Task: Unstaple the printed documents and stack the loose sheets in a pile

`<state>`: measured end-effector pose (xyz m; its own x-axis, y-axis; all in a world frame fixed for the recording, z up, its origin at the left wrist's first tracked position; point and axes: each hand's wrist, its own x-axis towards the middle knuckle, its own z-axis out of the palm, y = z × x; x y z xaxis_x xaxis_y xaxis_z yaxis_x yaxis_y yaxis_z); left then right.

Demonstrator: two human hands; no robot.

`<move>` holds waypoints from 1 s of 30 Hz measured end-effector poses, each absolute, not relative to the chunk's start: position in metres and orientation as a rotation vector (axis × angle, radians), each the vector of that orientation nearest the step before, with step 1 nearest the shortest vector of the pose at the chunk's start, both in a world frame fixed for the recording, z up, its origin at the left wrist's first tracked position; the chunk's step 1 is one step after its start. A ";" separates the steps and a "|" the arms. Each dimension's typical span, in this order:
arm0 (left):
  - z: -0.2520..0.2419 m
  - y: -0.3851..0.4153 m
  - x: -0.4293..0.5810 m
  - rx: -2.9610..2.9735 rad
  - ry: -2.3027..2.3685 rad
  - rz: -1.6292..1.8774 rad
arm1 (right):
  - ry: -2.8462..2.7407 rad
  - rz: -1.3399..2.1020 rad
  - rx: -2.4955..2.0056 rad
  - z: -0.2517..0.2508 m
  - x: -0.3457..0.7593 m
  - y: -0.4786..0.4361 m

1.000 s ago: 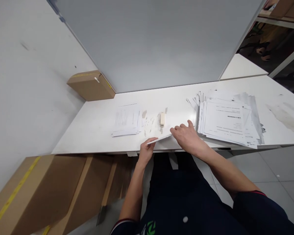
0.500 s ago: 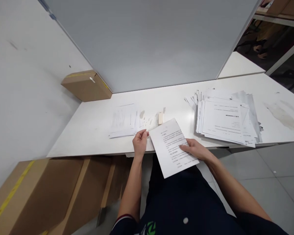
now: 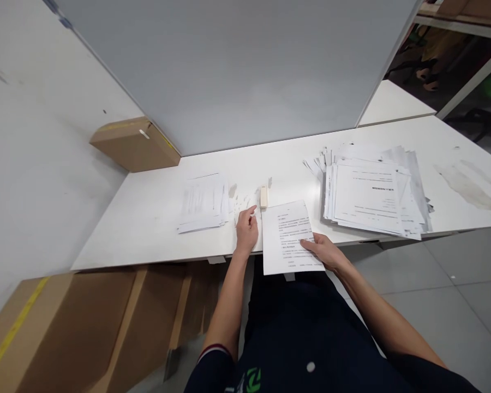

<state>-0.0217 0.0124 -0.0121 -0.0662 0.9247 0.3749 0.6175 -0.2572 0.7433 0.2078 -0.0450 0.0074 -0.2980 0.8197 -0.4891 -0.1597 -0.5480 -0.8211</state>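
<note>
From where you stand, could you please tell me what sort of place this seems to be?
Probably an office or back-room workspace: the right hand holds printed paper, a pile of papers lies on a white table, and cardboard boxes stand near its left end.

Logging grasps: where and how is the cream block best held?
Likely across its long sides, from above, with the left hand: the cream block is narrow, lies end-on to the camera, and the paper sits close to its near end.
</note>
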 end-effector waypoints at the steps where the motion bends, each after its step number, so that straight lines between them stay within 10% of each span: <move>1: -0.011 0.013 -0.021 1.900 1.647 1.228 | -0.871 1.902 -1.285 0.008 0.208 -0.045; 19: -0.015 0.022 -0.017 2.065 1.702 0.967 | -0.940 1.849 -1.309 0.003 0.206 -0.044; 30: -0.015 -0.008 -0.054 1.964 1.968 1.388 | -1.111 1.298 -1.569 0.063 0.270 -0.067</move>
